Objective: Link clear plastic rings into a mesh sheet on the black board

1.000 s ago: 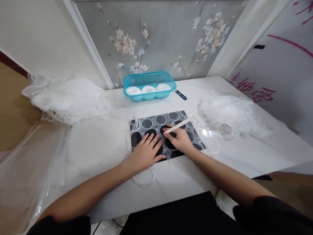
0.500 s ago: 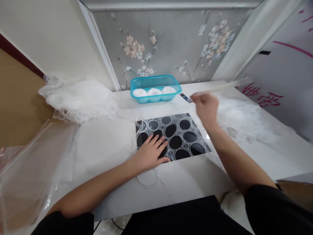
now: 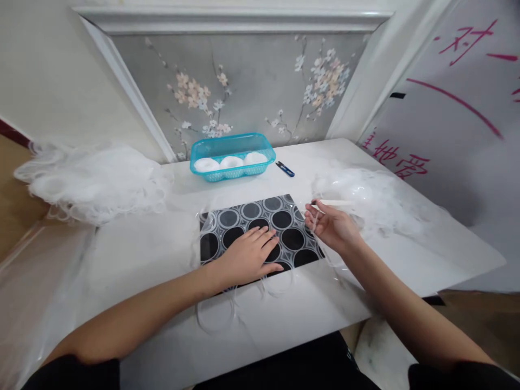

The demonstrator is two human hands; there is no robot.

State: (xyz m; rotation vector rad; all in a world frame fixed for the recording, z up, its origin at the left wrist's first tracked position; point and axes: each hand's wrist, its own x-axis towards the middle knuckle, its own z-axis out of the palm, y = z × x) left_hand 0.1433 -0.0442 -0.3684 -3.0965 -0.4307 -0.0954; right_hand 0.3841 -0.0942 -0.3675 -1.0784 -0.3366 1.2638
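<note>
A black mat (image 3: 284, 238) lies on the white table (image 3: 162, 254), covered by a clear plastic sheet of linked rings (image 3: 260, 208). My left hand (image 3: 246, 257) rests flat on that sheet, fingers stretched out. My right hand (image 3: 331, 227) hovers at the mat's right edge, palm turned up, its fingers loosely curled round a thin white stick (image 3: 337, 203) that points right.
A turquoise basket (image 3: 229, 157) with three white rolls stands at the back. Small blue-handled snips (image 3: 285, 169) lie to its right. Heaps of clear plastic rings sit at the left (image 3: 89, 181) and at the right (image 3: 374, 197). Loose rings (image 3: 215, 314) lie near the front edge.
My right hand left the mat with the stick, swung up towards the back right, then came down to the mat's right edge. My left hand stayed pressed on the sheet.
</note>
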